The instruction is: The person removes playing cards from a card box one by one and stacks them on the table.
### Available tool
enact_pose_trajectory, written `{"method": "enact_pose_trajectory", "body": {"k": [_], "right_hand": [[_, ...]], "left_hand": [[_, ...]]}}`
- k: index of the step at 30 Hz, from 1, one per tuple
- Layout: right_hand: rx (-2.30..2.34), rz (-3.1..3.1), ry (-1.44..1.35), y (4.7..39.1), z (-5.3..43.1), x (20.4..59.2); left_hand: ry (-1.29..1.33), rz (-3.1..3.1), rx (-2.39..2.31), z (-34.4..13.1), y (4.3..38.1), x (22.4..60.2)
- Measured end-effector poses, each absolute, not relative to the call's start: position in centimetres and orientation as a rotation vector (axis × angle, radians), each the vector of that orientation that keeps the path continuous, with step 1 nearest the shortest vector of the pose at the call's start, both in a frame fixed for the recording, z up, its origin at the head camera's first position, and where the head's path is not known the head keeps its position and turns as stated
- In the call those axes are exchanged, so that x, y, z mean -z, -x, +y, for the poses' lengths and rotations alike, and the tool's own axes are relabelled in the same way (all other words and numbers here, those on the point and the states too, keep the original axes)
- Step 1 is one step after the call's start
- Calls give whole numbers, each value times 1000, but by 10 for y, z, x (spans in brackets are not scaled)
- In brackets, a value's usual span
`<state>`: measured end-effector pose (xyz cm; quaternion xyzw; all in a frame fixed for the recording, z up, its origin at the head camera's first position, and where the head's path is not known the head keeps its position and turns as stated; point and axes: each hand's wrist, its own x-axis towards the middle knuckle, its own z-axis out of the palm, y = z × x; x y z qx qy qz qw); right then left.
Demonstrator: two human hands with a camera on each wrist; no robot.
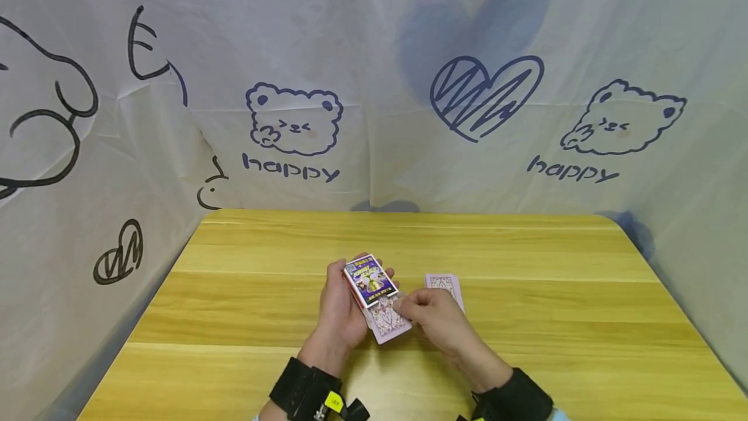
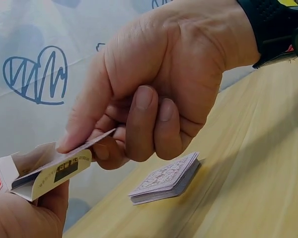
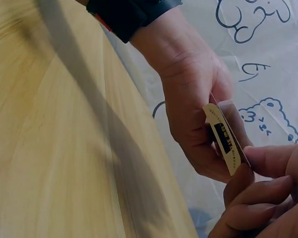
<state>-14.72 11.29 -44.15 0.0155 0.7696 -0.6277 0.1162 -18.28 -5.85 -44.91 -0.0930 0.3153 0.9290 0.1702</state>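
Observation:
My left hand (image 1: 346,316) grips a purple-and-white playing card box (image 1: 371,279), its open end toward me. Out of that end sticks a pink patterned playing card (image 1: 388,325), partly inside the box; whether more than one card is there I cannot tell. At the card's right edge, my right hand (image 1: 443,318) pinches it between thumb and fingers. In the left wrist view the box's flap (image 2: 62,174) hangs below the card. A stack of patterned cards (image 2: 165,179) lies on the table just beyond the right hand, which partly covers it in the head view.
The wooden table (image 1: 234,317) carries the stack. White cloth (image 1: 386,148) with drawn hearts and bears hangs behind the table and at both sides. Black straps (image 1: 306,387) circle both wrists.

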Motion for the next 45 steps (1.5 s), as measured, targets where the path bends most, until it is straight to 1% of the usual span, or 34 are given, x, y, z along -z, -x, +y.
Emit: {"method": "enact_pose_trajectory", "body": {"k": [4,11,15,18,23,27,31,38,45], "right_hand": [[1824,2243,-17,147,115,439],[1749,2132,152,149,130,429],[1717,2124,162,153,142,423],[1740,2167,118,157,151,420],[1793,2260,-41,165,165,419],[1791,2311,-179,173,175,426],[1708,2401,-253,181,185,436],[1456,2608,-264,191,204,448],[1410,2588,-217,191,208,449]], "left_hand": [[267,893,-2651,-59,183,449],[295,910,-2696,-66,187,447],[326,900,-2751,-74,190,444],[357,880,-2797,-79,192,441],[381,815,-2827,-85,194,438],[395,817,-2824,-86,193,437],[407,827,-2829,-86,192,437],[409,847,-2808,-85,192,436],[404,826,-2804,-85,192,436]]}}
